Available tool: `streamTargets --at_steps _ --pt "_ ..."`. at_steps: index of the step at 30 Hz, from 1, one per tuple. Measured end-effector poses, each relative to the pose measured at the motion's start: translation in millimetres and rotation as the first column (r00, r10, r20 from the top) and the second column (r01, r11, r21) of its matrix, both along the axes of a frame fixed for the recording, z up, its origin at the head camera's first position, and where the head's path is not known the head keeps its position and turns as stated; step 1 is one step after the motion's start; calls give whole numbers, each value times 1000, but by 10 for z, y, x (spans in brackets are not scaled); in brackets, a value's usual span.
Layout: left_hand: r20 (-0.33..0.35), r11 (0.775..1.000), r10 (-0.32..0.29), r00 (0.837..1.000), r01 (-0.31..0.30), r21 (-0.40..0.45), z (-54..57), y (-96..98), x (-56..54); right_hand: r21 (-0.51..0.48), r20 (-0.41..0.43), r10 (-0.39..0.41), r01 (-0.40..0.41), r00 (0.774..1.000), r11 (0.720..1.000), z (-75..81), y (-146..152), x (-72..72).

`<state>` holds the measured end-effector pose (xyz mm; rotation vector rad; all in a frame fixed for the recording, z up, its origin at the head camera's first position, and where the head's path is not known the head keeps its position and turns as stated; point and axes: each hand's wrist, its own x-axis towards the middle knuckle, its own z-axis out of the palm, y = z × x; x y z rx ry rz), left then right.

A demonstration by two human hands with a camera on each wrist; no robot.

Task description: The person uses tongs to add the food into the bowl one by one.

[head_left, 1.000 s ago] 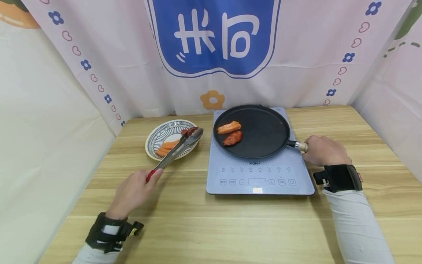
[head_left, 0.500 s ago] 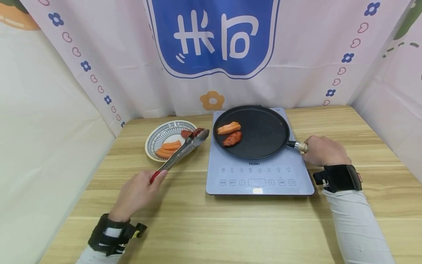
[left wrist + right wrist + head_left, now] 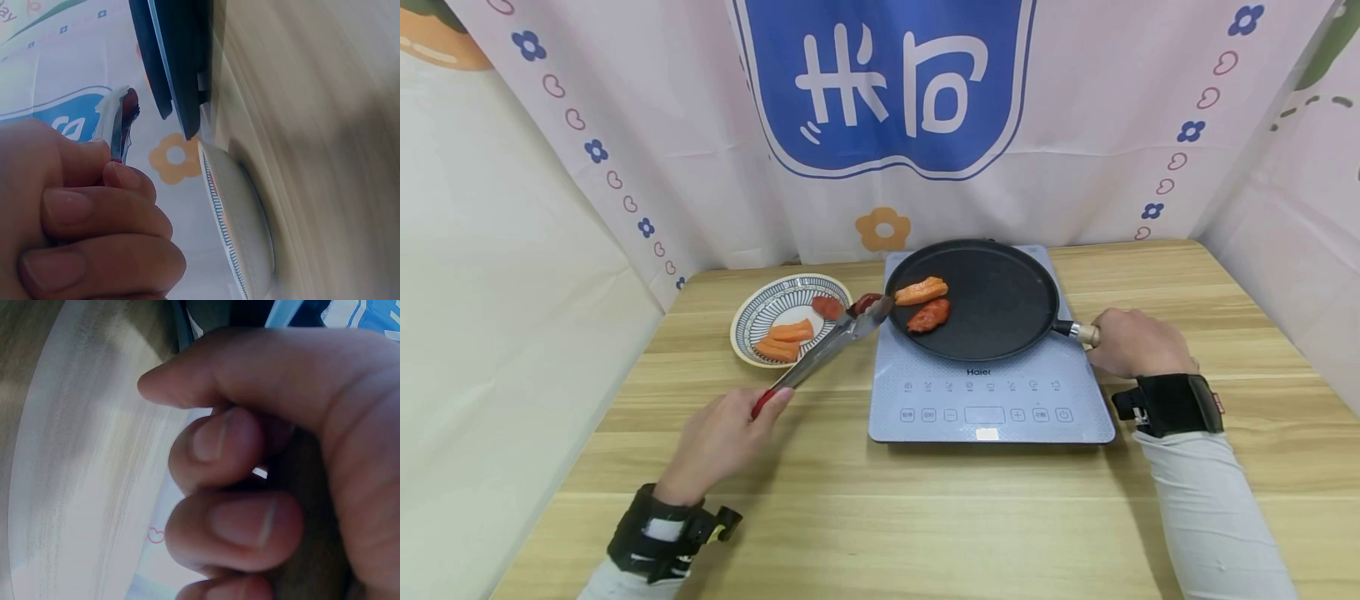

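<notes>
My left hand (image 3: 718,442) grips the red-handled metal tongs (image 3: 831,346), whose tips pinch a dark red piece of meat (image 3: 867,303) at the pan's left rim. My right hand (image 3: 1141,343) holds the wooden handle of the black frying pan (image 3: 1000,304); in the right wrist view its fingers (image 3: 244,519) curl round that handle. Inside the pan, at the left, lie an orange piece (image 3: 921,290) and a reddish piece of meat (image 3: 929,315). The patterned plate (image 3: 752,312) on the left bears several orange strips (image 3: 778,346) and one red piece (image 3: 827,307).
Under the pan sits a pale blue induction cooker (image 3: 992,400) with touch buttons along its front. Both stand on a wooden table (image 3: 880,517). A printed curtain (image 3: 700,167) hangs right behind the plate and cooker, and pale cloth walls rise at both sides.
My left hand has moved the tongs, with the dark red piece in them, rightward from over the plate to the pan's left rim. The right hand and pan have stayed in place.
</notes>
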<state>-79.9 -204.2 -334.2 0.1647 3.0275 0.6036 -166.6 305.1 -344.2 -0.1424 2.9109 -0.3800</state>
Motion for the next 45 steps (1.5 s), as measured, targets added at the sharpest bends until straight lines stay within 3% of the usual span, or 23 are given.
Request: streamTargets --at_steps 13,24,45 --pt "41 1000 -6 999 6 9 44 132 -2 -7 11 2 -2 1000 1000 4 17 7" --pt "1 999 -41 999 41 2 19 214 -10 -5 13 5 -5 1000 1000 13 22 16" --pt "-5 996 -84 996 84 -16 26 407 -32 -6 11 4 -4 1000 1000 18 12 18"
